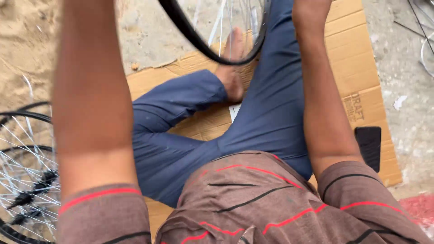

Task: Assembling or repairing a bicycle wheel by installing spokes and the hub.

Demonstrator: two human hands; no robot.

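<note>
In the head view we find both arms raised toward the top of the frame, with both hands cut off by the upper edge, so we cannot tell whether either hand is open or closed. The left forearm (92,90) runs up the left side of the frame; the right forearm (321,90) runs up right of centre. Between them, at top centre, hangs the lower arc of 1 bicycle wheel rim (203,43), black, with thin silver spokes (221,22) visible inside it, held above the legs. Below it we note blue trousers (266,113), a bare foot (233,68) and a flattened cardboard sheet (357,54) on sandy ground. At lower left lie more spoked wheels (27,180), stacked. A dark flat phone-like object (370,144) rests on the cardboard at right.
</note>
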